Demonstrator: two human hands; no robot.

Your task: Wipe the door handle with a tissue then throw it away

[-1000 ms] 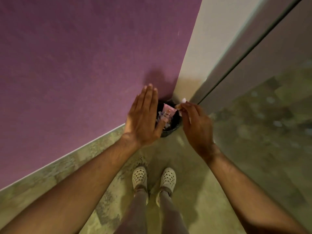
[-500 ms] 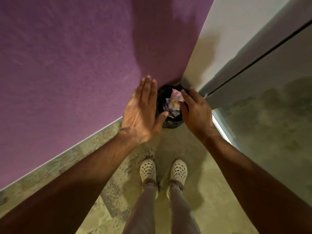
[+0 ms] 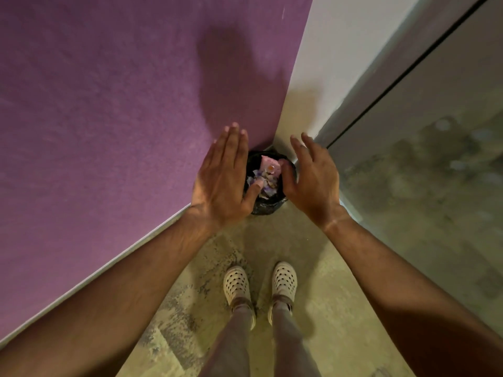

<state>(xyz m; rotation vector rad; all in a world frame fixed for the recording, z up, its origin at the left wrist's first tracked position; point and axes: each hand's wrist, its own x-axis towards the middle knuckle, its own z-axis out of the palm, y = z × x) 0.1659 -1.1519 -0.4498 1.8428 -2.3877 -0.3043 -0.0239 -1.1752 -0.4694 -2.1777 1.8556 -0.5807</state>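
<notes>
A small bin lined with a black bag stands on the floor in the corner, holding crumpled pink and white wrappers and paper. My left hand hovers flat over the bin's left side, fingers straight and together, holding nothing. My right hand hovers over the bin's right side with fingers spread and relaxed, also holding nothing. I cannot pick out the tissue among the rubbish. No door handle is in view.
A purple wall runs along the left, a white wall meets it at the corner, and a grey door or panel stands at the right. My two feet in white perforated clogs stand on the speckled floor just behind the bin.
My right hand pinched a small white tissue above the bin a second ago; now its fingers are spread and it holds nothing. Both hands sit slightly farther apart over the bin.
</notes>
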